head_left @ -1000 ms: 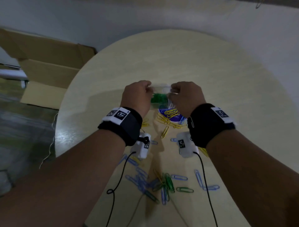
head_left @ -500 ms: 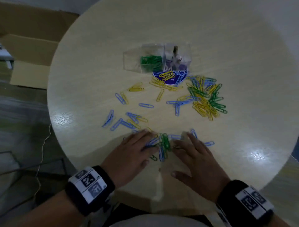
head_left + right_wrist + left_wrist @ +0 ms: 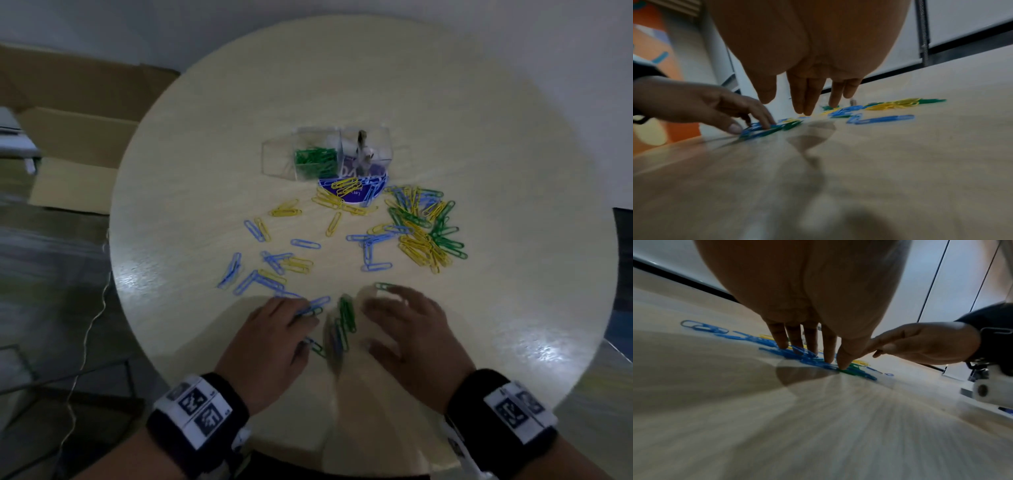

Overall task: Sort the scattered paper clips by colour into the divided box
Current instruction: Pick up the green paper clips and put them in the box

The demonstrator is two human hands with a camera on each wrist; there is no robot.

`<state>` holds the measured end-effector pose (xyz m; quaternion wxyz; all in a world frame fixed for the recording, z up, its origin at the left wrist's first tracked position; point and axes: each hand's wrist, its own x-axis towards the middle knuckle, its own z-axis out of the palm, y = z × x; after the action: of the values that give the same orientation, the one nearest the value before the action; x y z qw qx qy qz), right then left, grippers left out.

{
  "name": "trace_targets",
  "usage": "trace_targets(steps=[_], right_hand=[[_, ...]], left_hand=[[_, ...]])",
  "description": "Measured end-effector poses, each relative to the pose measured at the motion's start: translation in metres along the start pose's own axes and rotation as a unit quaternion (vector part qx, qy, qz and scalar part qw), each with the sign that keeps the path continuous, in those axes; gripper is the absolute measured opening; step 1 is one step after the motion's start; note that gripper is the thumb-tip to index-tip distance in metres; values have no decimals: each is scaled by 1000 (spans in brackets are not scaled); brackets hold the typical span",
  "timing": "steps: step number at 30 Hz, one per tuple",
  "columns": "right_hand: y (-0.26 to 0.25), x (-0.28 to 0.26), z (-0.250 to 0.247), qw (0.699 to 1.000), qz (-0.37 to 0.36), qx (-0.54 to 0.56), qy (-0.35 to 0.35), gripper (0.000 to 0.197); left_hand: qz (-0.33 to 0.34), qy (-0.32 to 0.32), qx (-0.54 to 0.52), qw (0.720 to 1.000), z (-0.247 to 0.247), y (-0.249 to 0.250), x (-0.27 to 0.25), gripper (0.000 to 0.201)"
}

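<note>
Item 1, nearest the table's (image 3: 513, 113) front edge: my left hand (image 3: 270, 339), fingers straight and spread, tips pressed flat on a cluster of blue clips (image 3: 313, 305). Holding nothing; the left wrist view shows the fingertips (image 3: 827, 356) resting on the blue clips (image 3: 797, 353), not curled round any.

Item 2, beside it: my right hand (image 3: 407, 339), fingers extended and loosely spread, hovering just over the table. The right wrist view shows its fingertips (image 3: 807, 108) clear of the surface, no clip pinched. One green clip (image 3: 385, 286) lies at its fingertips.

Item 3, between the hands: a small green bunch (image 3: 347, 313), mixed with blue and blurred.

Item 4, mid-table: loose blue and yellow clips (image 3: 294, 265), well apart from one another.

Item 5, towards the right edge: a dense mixed heap (image 3: 424, 226) of yellow, green and blue.

Item 6, near the centre, far side: the divided box (image 3: 329, 154), clear-walled, green clips (image 3: 315, 161) in one compartment; other compartments' contents unclear. Yellow clips (image 3: 346, 186) lie on a purple disc (image 3: 352, 185) just in front.

Step in hand, as I judge it: gathering near clips; sorting is at an early stage. Next move calls for separating green from blue, pinching one colour only, then carrying it over the scatter to the matching compartment.
</note>
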<state>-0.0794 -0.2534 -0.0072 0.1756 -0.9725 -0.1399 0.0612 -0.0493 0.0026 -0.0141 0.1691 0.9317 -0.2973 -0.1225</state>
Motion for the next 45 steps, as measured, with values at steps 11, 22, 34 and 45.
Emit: trace_targets(steps=[11, 22, 34, 45], right_hand=[[10, 11, 13, 998, 48, -26, -43, 61], [-5, 62, 0, 977, 188, 99, -5, 24], [4, 63, -4, 967, 225, 88, -75, 17], [16, 52, 2, 972, 207, 107, -10, 10]], left_hand=[[-63, 48, -1, 997, -9, -32, 6, 11], [-65, 82, 15, 994, -8, -13, 23, 17], [77, -34, -27, 996, -8, -13, 47, 5], [67, -7, -39, 997, -15, -24, 47, 36]])
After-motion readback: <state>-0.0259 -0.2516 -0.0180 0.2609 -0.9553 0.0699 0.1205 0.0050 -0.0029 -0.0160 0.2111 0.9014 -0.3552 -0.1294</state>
